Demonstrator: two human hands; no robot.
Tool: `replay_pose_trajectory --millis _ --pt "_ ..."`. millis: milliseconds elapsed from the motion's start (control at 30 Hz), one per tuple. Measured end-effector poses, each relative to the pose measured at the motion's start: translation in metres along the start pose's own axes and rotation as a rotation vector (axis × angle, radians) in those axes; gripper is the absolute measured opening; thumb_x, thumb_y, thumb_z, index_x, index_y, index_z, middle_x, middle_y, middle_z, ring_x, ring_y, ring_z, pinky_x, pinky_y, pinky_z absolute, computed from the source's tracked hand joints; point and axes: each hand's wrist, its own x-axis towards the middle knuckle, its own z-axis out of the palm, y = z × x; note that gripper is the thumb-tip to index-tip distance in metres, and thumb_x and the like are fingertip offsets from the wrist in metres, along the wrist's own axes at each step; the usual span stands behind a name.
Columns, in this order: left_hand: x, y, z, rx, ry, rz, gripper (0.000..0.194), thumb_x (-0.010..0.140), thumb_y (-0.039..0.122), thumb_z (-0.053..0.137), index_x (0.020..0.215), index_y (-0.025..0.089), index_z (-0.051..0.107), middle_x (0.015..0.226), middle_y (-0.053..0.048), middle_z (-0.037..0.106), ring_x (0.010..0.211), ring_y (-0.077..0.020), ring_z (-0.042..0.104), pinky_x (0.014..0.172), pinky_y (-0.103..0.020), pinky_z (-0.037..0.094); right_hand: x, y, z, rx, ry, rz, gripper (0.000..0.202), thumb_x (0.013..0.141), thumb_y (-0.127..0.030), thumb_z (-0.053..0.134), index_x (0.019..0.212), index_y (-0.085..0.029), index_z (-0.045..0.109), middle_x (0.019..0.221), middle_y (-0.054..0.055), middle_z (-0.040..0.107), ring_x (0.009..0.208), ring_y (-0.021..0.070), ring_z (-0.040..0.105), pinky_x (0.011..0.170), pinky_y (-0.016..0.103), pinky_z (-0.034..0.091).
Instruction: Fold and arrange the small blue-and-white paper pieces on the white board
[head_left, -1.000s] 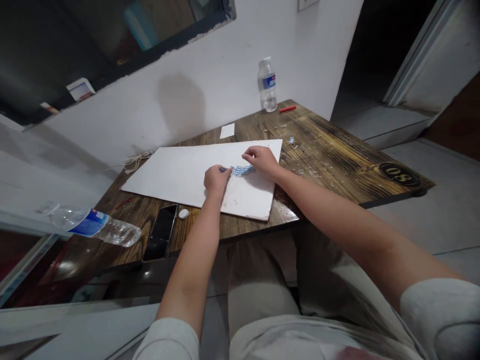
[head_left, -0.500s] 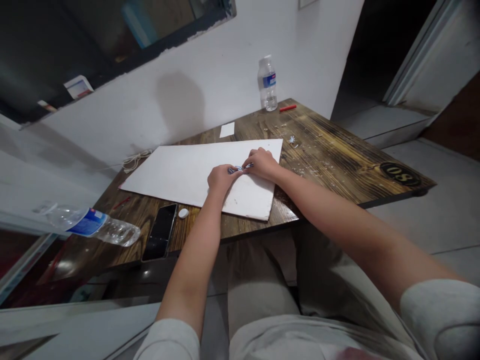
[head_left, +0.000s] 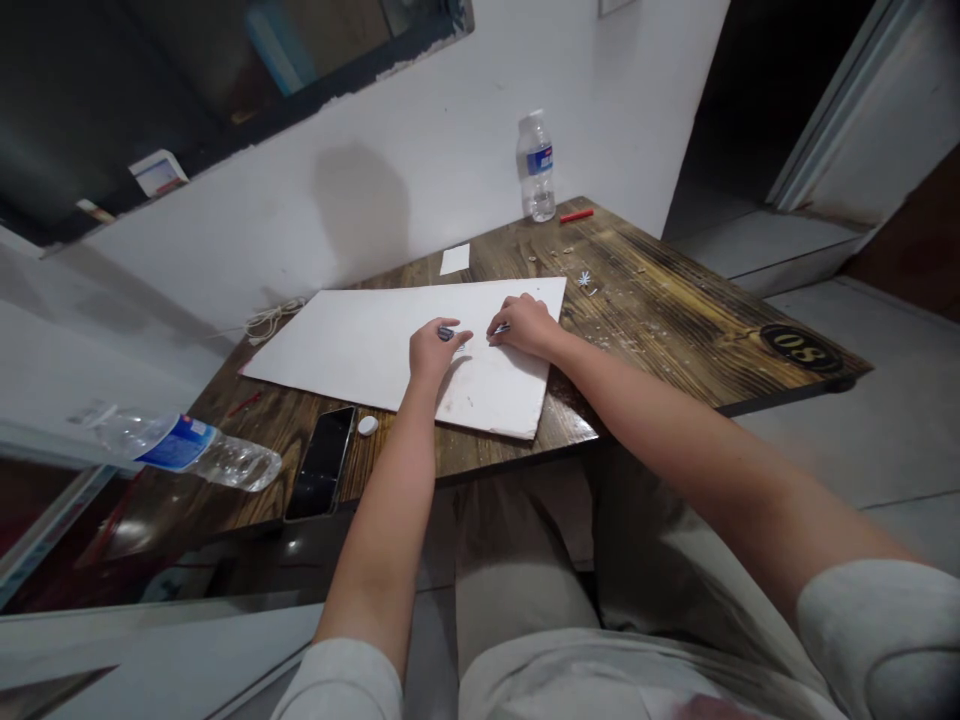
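Observation:
Above the white board [head_left: 360,335], my left hand [head_left: 429,354] is curled round a short dark cylindrical piece [head_left: 445,333], its thumb and index fingertips slightly apart. A small pale-blue thing shows under those fingertips, too small to name. My right hand [head_left: 528,326] rests on the board's right part, fingers pinched on a small dark bluish piece [head_left: 502,328], mostly hidden by the fingers. A narrow gap of board separates the two hands.
On the wooden table [head_left: 675,300] stand or lie a water bottle [head_left: 538,170], a red stick [head_left: 576,215], a white card [head_left: 454,259] and scattered crumbs. Nearer left are a lying bottle [head_left: 187,445], a phone [head_left: 322,465], a white cap [head_left: 367,426] and a coiled cord [head_left: 274,319].
My hands were together with fingertips meeting over the small pieces. Now my left hand has drawn off to the left with the dark piece, while my right hand stays almost in place.

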Motion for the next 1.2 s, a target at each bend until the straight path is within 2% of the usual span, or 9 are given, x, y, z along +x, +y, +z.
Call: replay_pose_trajectory --millis 167,233,300,400,500,633,800,933,1200 --pt "-0.004 0.016 0.007 -0.64 -0.155 -0.221 0.035 0.084 0.048 0.065 0.097 0.017 0.069 0.077 -0.004 0.062 0.055 -0.0077 0.052 0.048 -0.02 0.038 0.004 0.002 -0.002 0.09 0.032 0.032 0.011 0.075 -0.031 0.08 0.085 -0.026 0.079 0.098 0.008 0.067 0.094 0.0247 0.052 0.078 0.034 0.035" --pt "-0.005 0.021 0.007 -0.79 -0.214 -0.293 0.035 0.091 0.046 0.055 0.098 0.014 0.068 0.083 -0.007 0.065 0.059 -0.0079 0.056 0.048 -0.019 0.04 0.006 0.001 -0.003 0.168 0.072 0.013 0.011 0.077 -0.031 0.077 0.087 -0.025 0.078 0.093 0.006 0.067 0.088 0.0213 0.055 0.076 0.031 0.036" --pt "-0.005 0.023 0.006 -0.856 -0.254 -0.324 0.028 0.092 0.036 0.055 0.101 0.013 0.067 0.086 -0.009 0.068 0.065 -0.0091 0.06 0.053 -0.019 0.045 0.009 0.0 -0.004 0.251 0.119 -0.018 0.014 0.079 -0.033 0.076 0.089 -0.023 0.077 0.089 0.004 0.068 0.082 0.0186 0.056 0.074 0.029 0.036" --pt "-0.007 0.021 0.005 -0.847 -0.302 -0.294 0.021 0.086 0.022 0.065 0.104 0.013 0.067 0.088 -0.009 0.071 0.069 -0.0101 0.064 0.061 -0.02 0.05 0.01 -0.003 -0.006 0.327 0.167 -0.049 0.025 0.077 -0.039 0.076 0.093 -0.02 0.074 0.087 0.004 0.068 0.077 0.0172 0.055 0.072 0.028 0.037" --pt "-0.009 0.017 0.007 -0.798 -0.327 -0.255 0.021 0.08 0.02 0.072 0.099 0.013 0.069 0.087 -0.008 0.072 0.07 -0.0111 0.067 0.063 -0.022 0.053 0.009 -0.006 -0.008 0.355 0.181 -0.094 0.033 0.073 -0.041 0.079 0.097 -0.02 0.072 0.087 0.004 0.067 0.075 0.0173 0.054 0.071 0.028 0.037" --pt "-0.011 0.014 0.01 -0.721 -0.338 -0.207 0.025 0.07 0.022 0.081 0.091 0.013 0.071 0.084 -0.008 0.073 0.07 -0.0145 0.069 0.063 -0.025 0.054 0.006 -0.009 -0.007 0.376 0.165 -0.127 0.02 0.074 -0.032 0.076 0.089 -0.019 0.072 0.085 0.003 0.067 0.074 0.0162 0.055 0.07 0.027 0.038" --pt "-0.012 0.015 0.011 -0.691 -0.352 -0.198 0.031 0.066 0.024 0.084 0.091 0.012 0.072 0.084 -0.01 0.072 0.073 -0.0173 0.07 0.065 -0.029 0.055 0.006 -0.009 -0.003 0.44 0.118 -0.011 0.013 0.074 -0.032 0.072 0.077 -0.019 0.072 0.075 0.001 0.068 0.067 0.014 0.055 0.064 0.026 0.038" --pt "-0.011 0.014 0.012 -0.778 -0.386 -0.182 0.031 0.067 0.016 0.08 0.097 0.014 0.072 0.092 -0.009 0.073 0.079 -0.0172 0.07 0.074 -0.033 0.058 0.006 -0.009 -0.004 0.429 0.143 0.037 0.015 0.075 -0.033 0.072 0.075 -0.018 0.07 0.073 0.001 0.068 0.066 0.0138 0.055 0.063 0.026 0.038" --pt "-0.01 0.013 0.011 -0.719 -0.276 -0.198 0.034 0.059 0.019 0.085 0.09 0.011 0.071 0.081 -0.007 0.072 0.072 -0.0149 0.068 0.072 -0.031 0.057 0.005 -0.013 -0.004 0.426 0.124 -0.045 0.012 0.076 -0.03 0.071 0.079 -0.018 0.07 0.079 0.002 0.07 0.069 0.0136 0.056 0.066 0.025 0.039"
